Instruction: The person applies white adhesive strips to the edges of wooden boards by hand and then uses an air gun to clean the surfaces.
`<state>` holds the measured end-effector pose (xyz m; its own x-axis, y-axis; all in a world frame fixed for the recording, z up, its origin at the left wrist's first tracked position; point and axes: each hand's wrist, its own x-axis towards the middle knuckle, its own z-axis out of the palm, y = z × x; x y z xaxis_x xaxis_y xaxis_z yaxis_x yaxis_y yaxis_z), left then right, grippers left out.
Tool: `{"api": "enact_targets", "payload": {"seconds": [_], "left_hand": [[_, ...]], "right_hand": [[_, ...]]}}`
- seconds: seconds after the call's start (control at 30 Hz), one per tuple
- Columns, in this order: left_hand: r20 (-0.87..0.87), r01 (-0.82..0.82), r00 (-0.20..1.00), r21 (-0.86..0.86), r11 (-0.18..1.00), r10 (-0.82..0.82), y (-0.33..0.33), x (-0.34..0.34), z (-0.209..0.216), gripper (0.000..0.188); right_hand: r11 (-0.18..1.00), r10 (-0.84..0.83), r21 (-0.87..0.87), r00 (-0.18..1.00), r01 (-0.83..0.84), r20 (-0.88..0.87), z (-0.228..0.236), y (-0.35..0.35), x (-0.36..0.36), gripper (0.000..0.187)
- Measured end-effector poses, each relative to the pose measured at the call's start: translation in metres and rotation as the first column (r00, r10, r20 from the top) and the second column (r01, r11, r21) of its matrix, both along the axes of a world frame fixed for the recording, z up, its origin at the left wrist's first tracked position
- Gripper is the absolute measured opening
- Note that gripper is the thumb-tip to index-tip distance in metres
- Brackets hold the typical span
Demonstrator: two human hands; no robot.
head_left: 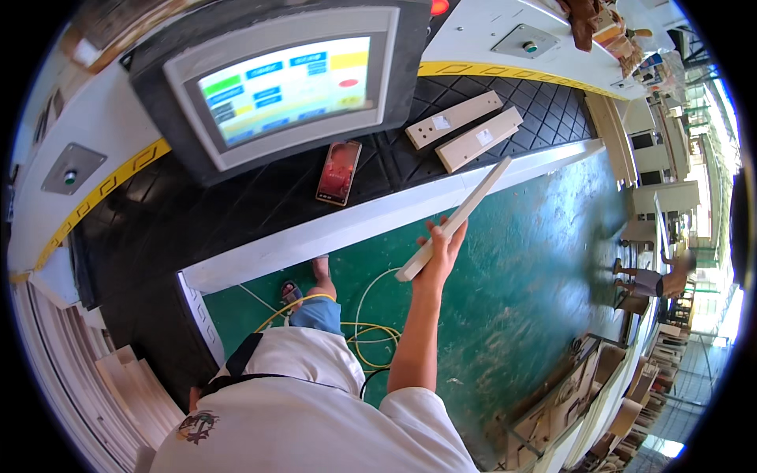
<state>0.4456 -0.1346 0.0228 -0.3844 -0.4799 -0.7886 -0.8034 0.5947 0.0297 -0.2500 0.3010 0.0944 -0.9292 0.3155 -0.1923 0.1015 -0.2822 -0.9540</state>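
My right hand (443, 251) is closed round the lower part of a long, narrow pale wooden board (467, 209). The board is held tilted in the air, its far end close to the white front edge of a machine bed. Just past it, two more pale boards lie side by side on the black bed: one with several dark holes (453, 120) and a nearer one (479, 139), each bearing a white label. My left hand is out of sight; only a sliver of skin shows beside the shirt at the lower left.
A large touch screen panel (288, 83) overhangs the bed at upper left. A phone (339, 172) lies below it. Coiled yellow hose (371, 339) is on the green floor (512, 299). At far right another person (670, 281) stands near stacked boards. A wooden rack (564, 398) stands lower right.
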Motion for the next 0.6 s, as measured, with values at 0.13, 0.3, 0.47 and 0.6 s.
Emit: {"api": "enact_targets", "payload": {"seconds": [0.13, 0.3, 0.47, 0.6], "left_hand": [[0.002, -0.042, 0.999, -0.014, 0.999, 0.042, 0.0, -0.037, 0.005, 0.024], [-0.266, 0.061, 0.96, -0.121, 0.991, -0.091, -0.001, -0.103, 0.002, 0.023], [-0.443, -0.168, 0.882, 0.015, 0.986, 0.157, 0.038, -0.248, 0.068, 0.026], [-0.56, -0.174, 0.824, -0.106, 0.979, 0.085, 0.069, -0.31, 0.093, 0.027]], "right_hand": [[0.939, -0.041, 0.34, 0.999, 0.045, -0.019, -0.038, 0.035, -0.114, 0.086], [0.568, -0.177, 0.821, 0.965, -0.061, 0.194, -0.056, 0.057, -0.266, 0.088], [0.279, -0.299, 0.959, 0.945, -0.047, 0.133, -0.099, 0.065, -0.327, 0.094], [0.235, -0.364, 0.96, 0.903, -0.149, 0.229, -0.111, 0.048, -0.335, 0.088]]}}
